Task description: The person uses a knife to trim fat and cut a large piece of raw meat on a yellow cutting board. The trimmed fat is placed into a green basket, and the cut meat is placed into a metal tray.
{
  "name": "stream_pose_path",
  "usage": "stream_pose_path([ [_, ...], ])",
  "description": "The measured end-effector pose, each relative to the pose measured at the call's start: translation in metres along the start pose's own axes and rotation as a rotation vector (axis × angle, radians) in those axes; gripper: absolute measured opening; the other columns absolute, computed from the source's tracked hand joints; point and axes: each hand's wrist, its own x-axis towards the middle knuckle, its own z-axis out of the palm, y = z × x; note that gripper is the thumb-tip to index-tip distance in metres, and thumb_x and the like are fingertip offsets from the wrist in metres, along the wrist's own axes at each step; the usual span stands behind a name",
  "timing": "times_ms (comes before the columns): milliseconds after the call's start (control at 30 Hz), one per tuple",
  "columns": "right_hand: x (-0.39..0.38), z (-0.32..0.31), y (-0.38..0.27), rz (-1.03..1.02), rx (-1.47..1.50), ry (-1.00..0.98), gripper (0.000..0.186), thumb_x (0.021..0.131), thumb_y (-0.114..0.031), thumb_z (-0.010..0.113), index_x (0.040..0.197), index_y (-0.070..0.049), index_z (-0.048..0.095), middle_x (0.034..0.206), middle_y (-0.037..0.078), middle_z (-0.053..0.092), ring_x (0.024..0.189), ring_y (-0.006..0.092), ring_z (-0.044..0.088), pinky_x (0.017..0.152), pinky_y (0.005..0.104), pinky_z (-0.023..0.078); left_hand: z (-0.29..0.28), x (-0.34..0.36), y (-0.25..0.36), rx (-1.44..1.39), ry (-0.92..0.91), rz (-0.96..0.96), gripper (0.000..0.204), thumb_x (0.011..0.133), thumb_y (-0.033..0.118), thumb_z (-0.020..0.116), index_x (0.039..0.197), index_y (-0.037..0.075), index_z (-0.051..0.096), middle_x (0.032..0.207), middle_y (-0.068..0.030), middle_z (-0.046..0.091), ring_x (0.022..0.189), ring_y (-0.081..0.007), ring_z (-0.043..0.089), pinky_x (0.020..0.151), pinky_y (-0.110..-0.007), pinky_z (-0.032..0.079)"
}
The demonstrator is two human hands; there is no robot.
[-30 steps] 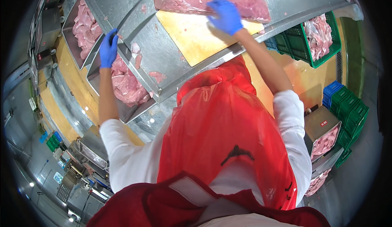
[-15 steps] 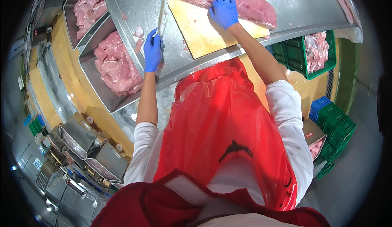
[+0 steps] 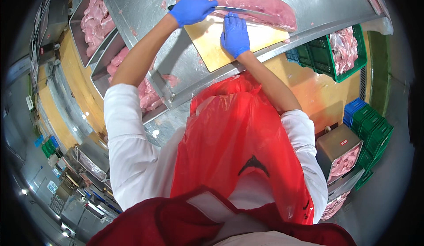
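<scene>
A long pink pork loin (image 3: 251,0) lies across a yellowish cutting board (image 3: 206,47) on the metal table. In a blue glove, my left hand (image 3: 193,11) is closed around the handle of a knife (image 3: 238,10). Its blade points right and lies along the near side of the loin. My right hand (image 3: 235,36), also gloved in blue, is just nearer than the blade, fingers stretched out toward the loin and apparently holding nothing. Its fingertips are close to the blade; whether they touch the meat I cannot tell.
Metal bins of meat (image 3: 95,22) stand off the table's left side, one partly hidden by my left arm. Beyond the table's near right edge is a green crate (image 3: 340,53) of trimmings. Stacked crates (image 3: 371,131) and another meat-filled metal bin (image 3: 338,151) sit lower right.
My left hand has swung up and right from the table's left part, bringing the knife from pointing away to lying along the loin. My right hand has slid off the loin toward me.
</scene>
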Motion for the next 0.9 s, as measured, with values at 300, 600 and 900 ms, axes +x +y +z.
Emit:
stream_pose_path([
  [300, -0.017, 0.002, -0.005, 0.021, -0.033, -0.081, 0.067, 0.092, -0.033, 0.048, 0.145, 0.008, 0.042, 0.161, 0.023, 0.027, 0.151, 0.036, 0.024, 0.12, 0.0551, 0.019, 0.027, 0.055, 0.0, 0.115, -0.181, 0.121, 0.022, 0.094, 0.02, 0.055, 0.115, 0.012, 0.058, 0.095, -0.0154, 0.066, 0.083, -0.0375, 0.068, 0.069, -0.047, 0.054],
  [600, -0.02, 0.003, -0.003, 0.007, -0.02, -0.135, 0.068, 0.093, -0.036, 0.05, 0.146, 0.006, 0.042, 0.16, 0.022, 0.029, 0.15, 0.0346, 0.026, 0.121, 0.0525, 0.019, 0.024, -0.009, -0.068, 0.088, -0.186, 0.031, 0.03, 0.097, 0.017, 0.05, 0.125, 0.011, 0.056, 0.1, -0.017, 0.067, 0.087, -0.0395, 0.067, 0.074, -0.048, 0.053],
  [900, -0.032, -0.023, 0.024, -0.101, 0.315, -0.082, 0.052, 0.09, -0.024, 0.058, 0.137, -0.001, 0.052, 0.144, 0.02, 0.05, 0.137, 0.0357, 0.043, 0.116, 0.0503, 0.03, -0.088, -0.181, -0.14, 0.302, -0.418, -0.337, 0.029, 0.101, 0.024, 0.05, 0.123, 0.008, 0.06, 0.101, -0.0204, 0.066, 0.094, -0.0425, 0.064, 0.081, -0.048, 0.052],
])
